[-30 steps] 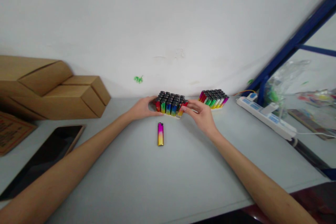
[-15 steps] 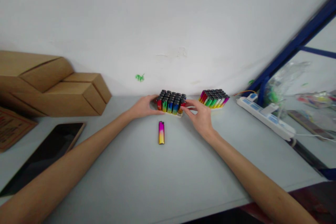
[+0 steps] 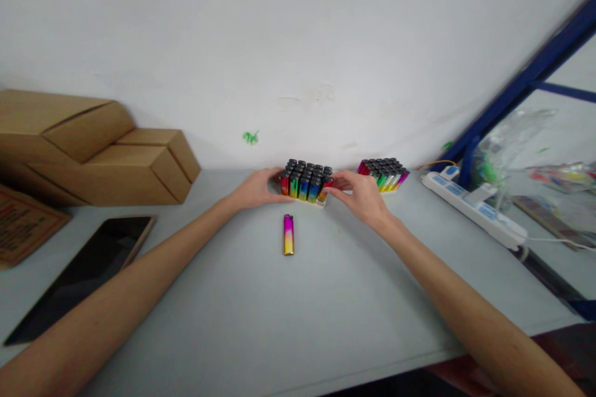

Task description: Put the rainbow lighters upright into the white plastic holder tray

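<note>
A block of lighters [image 3: 303,186] with black tops and shiny rainbow-coloured bodies stands upright in a low white tray [image 3: 321,203] near the wall. My left hand [image 3: 258,189] grips its left end, thumb in front and fingers behind. At the right front corner, the thumb and fingers of my right hand [image 3: 363,195] close on the block beside a red lighter [image 3: 329,183]; part of that end is hidden. In front of the block, a single pink-to-yellow lighter [image 3: 288,236] lies flat on the table, apart from both hands.
Behind my right hand stands a second block of lighters [image 3: 388,173]. Cardboard boxes [image 3: 121,167] and a dark tablet-like device [image 3: 84,276] are on the left. A white power strip [image 3: 475,208], a blue frame [image 3: 512,80] and plastic bags [image 3: 507,136] occupy the right side of the table [image 3: 298,316].
My right hand has shifted slightly right and turned at the block's right corner. The left hand keeps its grip. The whole view has shifted a little.
</note>
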A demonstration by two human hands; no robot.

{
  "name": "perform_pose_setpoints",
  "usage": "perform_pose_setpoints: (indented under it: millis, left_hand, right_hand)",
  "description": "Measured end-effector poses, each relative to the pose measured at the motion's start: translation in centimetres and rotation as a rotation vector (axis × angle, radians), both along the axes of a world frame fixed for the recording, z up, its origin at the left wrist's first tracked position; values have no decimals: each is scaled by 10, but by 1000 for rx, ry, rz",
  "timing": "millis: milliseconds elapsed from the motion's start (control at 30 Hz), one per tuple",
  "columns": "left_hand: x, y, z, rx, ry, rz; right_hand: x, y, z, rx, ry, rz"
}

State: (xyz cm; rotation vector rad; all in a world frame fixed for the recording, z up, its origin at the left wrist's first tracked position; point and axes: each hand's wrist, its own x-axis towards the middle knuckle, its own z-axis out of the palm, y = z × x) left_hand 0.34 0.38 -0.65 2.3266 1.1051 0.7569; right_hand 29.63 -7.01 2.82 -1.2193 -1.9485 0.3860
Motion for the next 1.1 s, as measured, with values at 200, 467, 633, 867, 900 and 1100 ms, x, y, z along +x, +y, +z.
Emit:
perform_pose_setpoints:
  millis: [200,467,633,867,900,1100]
  left_hand:
    - [-1,1,-1,4,9,-5]
    - [0,1,0,6,9,-8]
    - [0,1,0,10,15,-11]
    - [0,0,1,15,32,6]
    - [0,0,1,14,33,6]
    - [1,-1,2,10,7,5]
  right_hand:
    - [4,4,-1,-88,31,-15]
    - [-12,-2,-9,-147,129,-119]
    - [-15,-5,-11,-126,110,-161]
    - [-16,-4,-12,-94,10,-170]
    - [-16,-5,-13,-93,-1,-173]
    - [-13,-9,-18,-98,-22,-147]
